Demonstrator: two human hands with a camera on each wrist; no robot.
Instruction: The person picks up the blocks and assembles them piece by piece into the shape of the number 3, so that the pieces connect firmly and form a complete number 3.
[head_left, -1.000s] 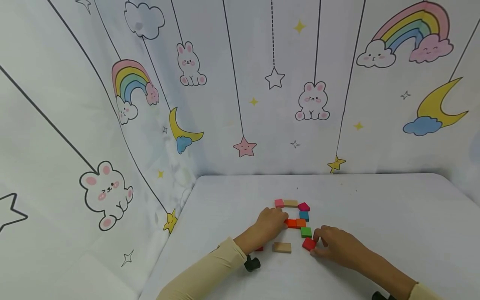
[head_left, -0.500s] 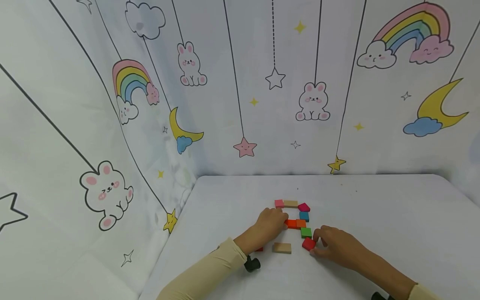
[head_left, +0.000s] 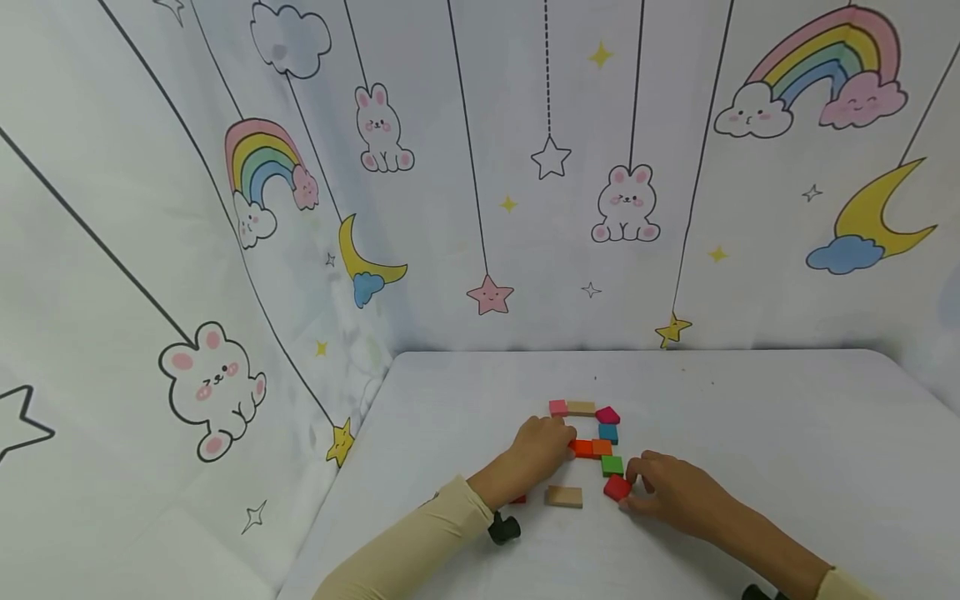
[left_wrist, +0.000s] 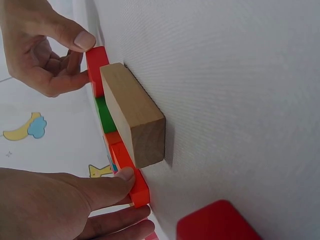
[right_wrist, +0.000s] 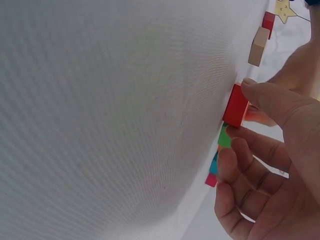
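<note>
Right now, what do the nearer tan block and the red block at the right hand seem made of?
Nearer tan block: likely bare wood, matte, with faint grain on its faces.
Red block: smooth and evenly coloured; possibly painted wood, but plastic can't be ruled out.
</note>
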